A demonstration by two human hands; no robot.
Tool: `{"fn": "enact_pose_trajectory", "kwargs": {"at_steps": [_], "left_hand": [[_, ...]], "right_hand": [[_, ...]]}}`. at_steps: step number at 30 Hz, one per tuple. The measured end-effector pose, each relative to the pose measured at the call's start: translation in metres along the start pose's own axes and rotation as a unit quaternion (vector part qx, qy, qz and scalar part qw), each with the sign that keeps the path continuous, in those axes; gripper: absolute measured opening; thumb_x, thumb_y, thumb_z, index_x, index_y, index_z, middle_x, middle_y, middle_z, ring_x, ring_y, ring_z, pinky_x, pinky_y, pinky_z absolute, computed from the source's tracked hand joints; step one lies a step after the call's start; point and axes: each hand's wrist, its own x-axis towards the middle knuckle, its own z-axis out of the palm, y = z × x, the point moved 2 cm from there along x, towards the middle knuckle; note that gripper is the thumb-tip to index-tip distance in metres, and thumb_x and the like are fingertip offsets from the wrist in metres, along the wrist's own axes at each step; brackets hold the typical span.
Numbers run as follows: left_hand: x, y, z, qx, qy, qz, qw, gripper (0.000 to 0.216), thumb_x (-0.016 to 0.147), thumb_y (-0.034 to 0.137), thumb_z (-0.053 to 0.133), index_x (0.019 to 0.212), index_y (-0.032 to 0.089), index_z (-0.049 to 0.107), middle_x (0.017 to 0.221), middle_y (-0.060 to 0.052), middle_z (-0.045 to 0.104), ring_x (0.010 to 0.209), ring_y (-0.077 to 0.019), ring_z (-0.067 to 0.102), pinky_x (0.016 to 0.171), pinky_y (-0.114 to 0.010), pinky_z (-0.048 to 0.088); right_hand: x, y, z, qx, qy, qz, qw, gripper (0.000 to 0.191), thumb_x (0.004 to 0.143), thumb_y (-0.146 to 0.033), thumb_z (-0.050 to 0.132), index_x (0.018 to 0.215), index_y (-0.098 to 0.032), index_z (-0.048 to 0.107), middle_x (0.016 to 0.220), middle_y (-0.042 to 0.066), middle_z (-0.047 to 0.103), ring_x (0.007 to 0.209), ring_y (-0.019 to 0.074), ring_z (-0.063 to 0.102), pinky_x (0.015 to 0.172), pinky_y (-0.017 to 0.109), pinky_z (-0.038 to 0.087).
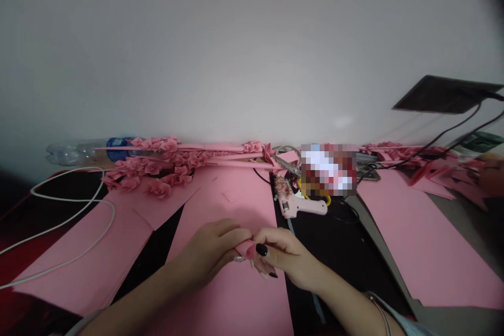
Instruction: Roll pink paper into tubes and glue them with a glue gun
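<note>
Grey wall (252, 52) behind, the left hand (214, 245) and right hand (285, 256) together pinch 1 pink paper roll (247, 249).

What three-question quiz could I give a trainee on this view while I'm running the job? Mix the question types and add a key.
1. Multiple choice: what do the left hand and right hand have between them?
A) a white cable
B) a piece of rolled pink paper
C) a plastic water jug

2. True or false: the hot glue gun lies unheld, farther from the person than the right hand.

3. Fill in the blank: the clear plastic bottle lying on its side has a ____ label.

Key: 1. B; 2. true; 3. blue.
</note>
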Motion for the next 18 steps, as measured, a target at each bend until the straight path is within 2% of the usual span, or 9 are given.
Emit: {"fn": "enact_pose_trajectory", "kwargs": {"at_steps": [6, 11, 18], "left_hand": [[-0.0031, 0.0007, -0.0005, -0.051, 0.042, -0.038, 0.997, 0.034, 0.096, 0.046, 0.027, 0.084, 0.02, 0.045, 0.072, 0.0, 0.048, 0.063, -0.0146, 0.044, 0.059, -0.026, 0.033], [0.0013, 0.0028, -0.0016, -0.106, 0.04, -0.022, 0.993, 0.042, 0.097, 0.047, 0.022, 0.075, 0.019, 0.044, 0.073, 0.0, 0.046, 0.065, -0.0138, 0.044, 0.06, -0.025, 0.034], [0.0053, 0.0059, -0.0032, -0.082, 0.04, -0.03, 0.995, 0.047, 0.097, 0.05, 0.018, 0.073, 0.018, 0.044, 0.073, -0.001, 0.044, 0.068, -0.0153, 0.042, 0.063, -0.028, 0.034]], "right_hand": [[0.0008, 0.0035, -0.0005, 0.02, 0.008, 0.007, 1.0, 0.029, 0.088, -0.043, 0.053, 0.083, -0.015, 0.053, 0.059, -0.004, 0.051, 0.046, 0.006, 0.038, 0.045, 0.02, 0.03], [0.0035, 0.0075, 0.0005, 0.036, 0.006, 0.008, 0.999, 0.027, 0.088, -0.043, 0.053, 0.086, -0.016, 0.051, 0.059, -0.004, 0.051, 0.045, 0.0069, 0.039, 0.044, 0.02, 0.03], [0.005, 0.006, -0.0015, 0.048, 0.003, 0.015, 0.999, 0.026, 0.089, -0.042, 0.053, 0.086, -0.015, 0.051, 0.056, -0.004, 0.05, 0.044, 0.0071, 0.038, 0.043, 0.021, 0.029]]}}
